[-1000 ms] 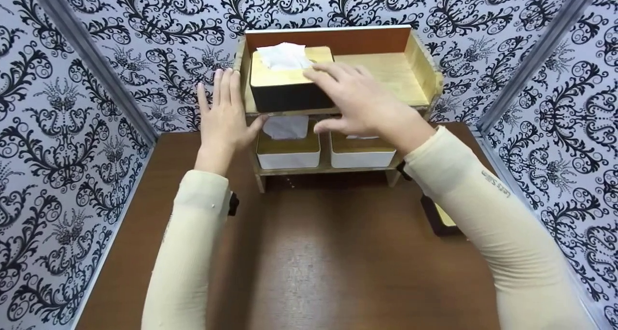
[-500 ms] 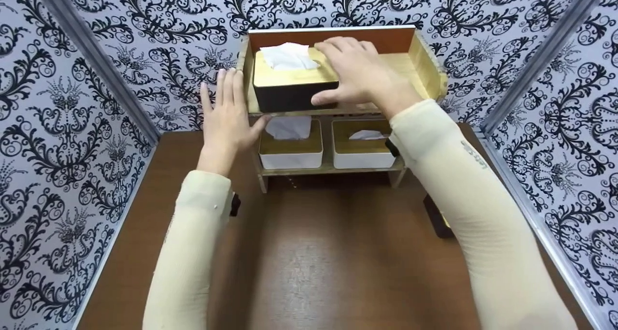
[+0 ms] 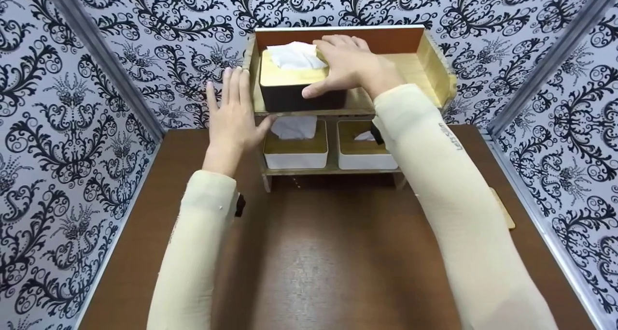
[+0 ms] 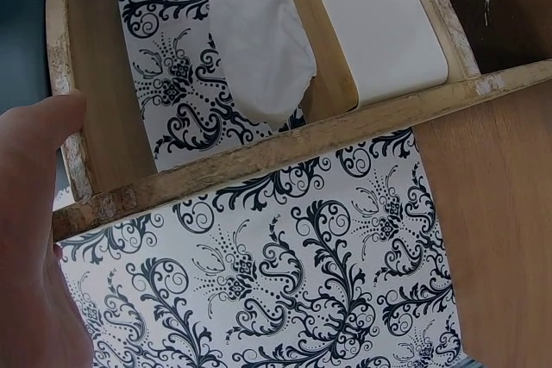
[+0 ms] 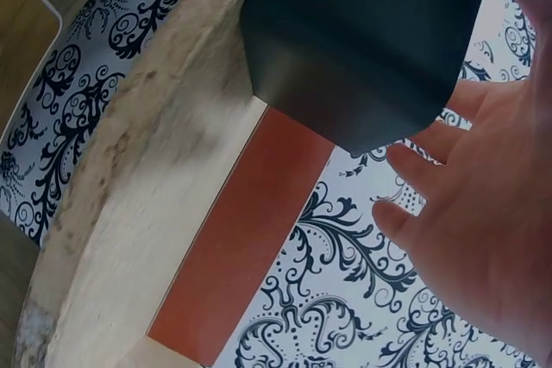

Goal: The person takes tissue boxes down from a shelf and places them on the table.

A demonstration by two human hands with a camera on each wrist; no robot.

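Observation:
A black tissue box (image 3: 303, 95) with a light wooden lid and a white tissue (image 3: 295, 55) stands on the left of the upper deck of a small wooden shelf (image 3: 405, 64). My right hand (image 3: 345, 64) spreads over the box's right end, thumb across the front, fingers reaching toward the back. In the right wrist view the box's dark side (image 5: 362, 40) overlaps the fingertips. My left hand (image 3: 234, 122) rests along the shelf's left side with straight fingers. Its thumb (image 4: 60, 118) lies on the wooden edge in the left wrist view.
Two white tissue boxes with wooden lids, a left one (image 3: 296, 160) and a right one (image 3: 367, 162), stand on the lower deck. A wooden-topped thing (image 3: 504, 209) shows on the brown table (image 3: 309, 252) behind the right sleeve. Patterned walls (image 3: 72, 127) enclose the table.
My right hand has moved left onto the black box's right end, with the thumb now in front of it. The left hand stays at the shelf's side. The view has shifted slightly.

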